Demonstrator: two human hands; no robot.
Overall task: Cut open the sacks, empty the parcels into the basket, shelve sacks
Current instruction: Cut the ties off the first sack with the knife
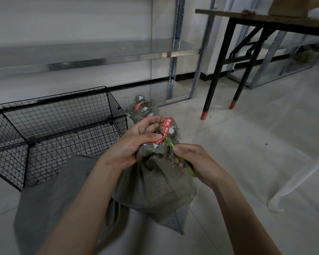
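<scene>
Beside the wire basket [66,115], both hands grip the sack's [155,186] taped neck.

I see the sack [155,183] standing on the floor [247,153] in front of me. The wire basket [59,129] lies to its left. The shelf [92,54] runs behind both, and the worktop [265,21] stands at the back right.

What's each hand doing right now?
Left hand: closed on the sack's tied neck at the red tape.
Right hand: closed on a green cutter.
</scene>
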